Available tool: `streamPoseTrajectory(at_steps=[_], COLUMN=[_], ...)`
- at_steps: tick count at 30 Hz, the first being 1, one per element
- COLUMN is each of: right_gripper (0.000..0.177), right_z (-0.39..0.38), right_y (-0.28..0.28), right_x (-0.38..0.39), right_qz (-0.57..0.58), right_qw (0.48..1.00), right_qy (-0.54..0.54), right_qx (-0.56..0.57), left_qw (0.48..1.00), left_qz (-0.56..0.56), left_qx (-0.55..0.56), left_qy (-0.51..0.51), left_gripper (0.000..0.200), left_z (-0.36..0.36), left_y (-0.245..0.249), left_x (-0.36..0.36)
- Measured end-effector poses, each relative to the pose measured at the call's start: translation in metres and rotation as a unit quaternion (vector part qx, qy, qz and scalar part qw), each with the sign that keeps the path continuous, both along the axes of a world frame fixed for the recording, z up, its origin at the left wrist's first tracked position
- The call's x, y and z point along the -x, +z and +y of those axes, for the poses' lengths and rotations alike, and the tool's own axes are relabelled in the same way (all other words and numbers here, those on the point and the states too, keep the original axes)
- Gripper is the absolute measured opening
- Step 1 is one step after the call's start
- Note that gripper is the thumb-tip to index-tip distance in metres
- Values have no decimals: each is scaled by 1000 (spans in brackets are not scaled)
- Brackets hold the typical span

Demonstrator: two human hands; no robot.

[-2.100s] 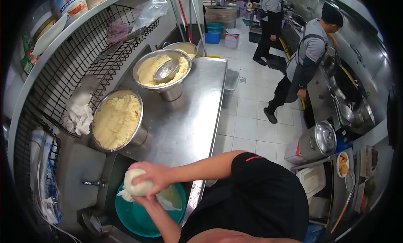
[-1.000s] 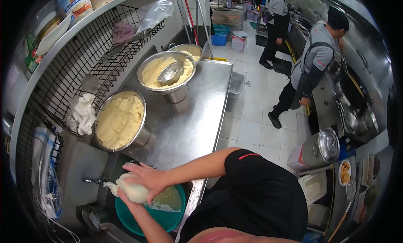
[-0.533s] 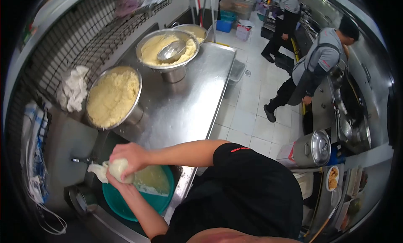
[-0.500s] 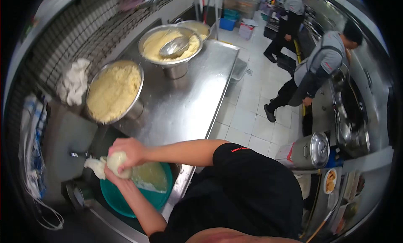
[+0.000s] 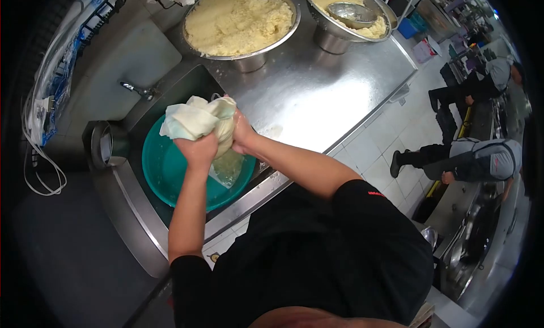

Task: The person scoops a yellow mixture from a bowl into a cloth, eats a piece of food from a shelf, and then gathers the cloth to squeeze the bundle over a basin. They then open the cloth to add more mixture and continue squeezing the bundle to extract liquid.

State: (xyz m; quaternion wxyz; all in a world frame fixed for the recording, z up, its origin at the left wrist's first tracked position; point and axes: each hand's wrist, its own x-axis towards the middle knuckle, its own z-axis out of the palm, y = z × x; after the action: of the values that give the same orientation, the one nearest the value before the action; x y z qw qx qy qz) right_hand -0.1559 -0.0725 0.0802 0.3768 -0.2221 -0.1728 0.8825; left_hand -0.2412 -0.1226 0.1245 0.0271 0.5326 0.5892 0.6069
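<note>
Both my hands grip a bunched, wet cream-coloured cloth [image 5: 195, 117] above a green basin [image 5: 156, 183]. My left hand [image 5: 198, 150] is closed around its lower left side, and the cloth's loose folds flare out above that fist. My right hand [image 5: 242, 131] presses the cloth from the right, fingers partly hidden behind it. Whatever the cloth may wrap is hidden. Below my hands, something pale yellowish and wet [image 5: 229, 168] shows in the basin, which sits inside a metal sink [image 5: 195, 81].
Two wide metal bowls, one [image 5: 241, 22] heaped with pale yellow mash and another [image 5: 326, 2] with a metal scoop [image 5: 351, 13], stand on the steel counter [image 5: 317, 84]. A tap [image 5: 136, 90] juts over the sink. Two co-workers [image 5: 481, 158] stand at the right.
The view has turned and moved nearer the sink. The cloth, earlier a tight ball with its tail pointing left, now has loose folds on top, and my hands hold it from opposite sides.
</note>
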Motion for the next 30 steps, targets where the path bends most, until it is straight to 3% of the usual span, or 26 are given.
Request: streamPoseTrajectory(at_steps=[2,4,5,9,12,14,15,18,19,20,22,24,25,27,28,30], right_gripper=[53,56,56,53,56,58,59,61,62,63,62,61,61,58,58,53], right_z=[3,6,5,3,-11,1,7,15,16,16,12,6,7,6,7,11], right_y=[-8,-11,-9,-9,15,-4,-5,11,12,12,11,10,17,30,29,26], right_x=[1,-1,-2,-2,-5,3,6,6,6,8,13,14,15,14,13,12], right_qz=[6,54,26,25,-76,-47,-73,-143,-144,-146,-122,-80,-81,-59,-61,14], right_qw=[1000,990,992,983,991,988,983,967,966,959,968,984,985,994,994,972], right_qy=[23,129,121,177,112,143,167,207,187,165,142,88,87,90,87,232], right_qx=[-6,18,2,46,-15,-40,-32,-29,-106,-181,-165,-130,-129,23,24,25], left_qw=[999,993,985,970,958,973,974,988,976,977,888,895,933,980,980,982], left_qz=[-1,34,126,188,229,118,115,-100,-202,-200,-454,-444,-359,-193,-195,-76], left_qx=[9,73,86,118,99,169,171,117,78,77,-3,3,7,28,29,131], left_qy=[-37,-81,-84,-96,-143,-101,-91,1,7,11,-81,-53,-34,-23,-26,-113], left_gripper=[41,41,40,39,41,44,44,32,33,33,43,38,38,40,40,43], left_z=[-3,-7,-9,-13,-17,-21,-22,-12,-7,-8,-7,-10,-13,-23,-27,-29], left_y=[1,9,10,20,29,29,29,24,4,2,5,10,9,7,12,28], left_x=[4,6,11,17,20,26,29,41,53,58,63,52,46,41,41,46])
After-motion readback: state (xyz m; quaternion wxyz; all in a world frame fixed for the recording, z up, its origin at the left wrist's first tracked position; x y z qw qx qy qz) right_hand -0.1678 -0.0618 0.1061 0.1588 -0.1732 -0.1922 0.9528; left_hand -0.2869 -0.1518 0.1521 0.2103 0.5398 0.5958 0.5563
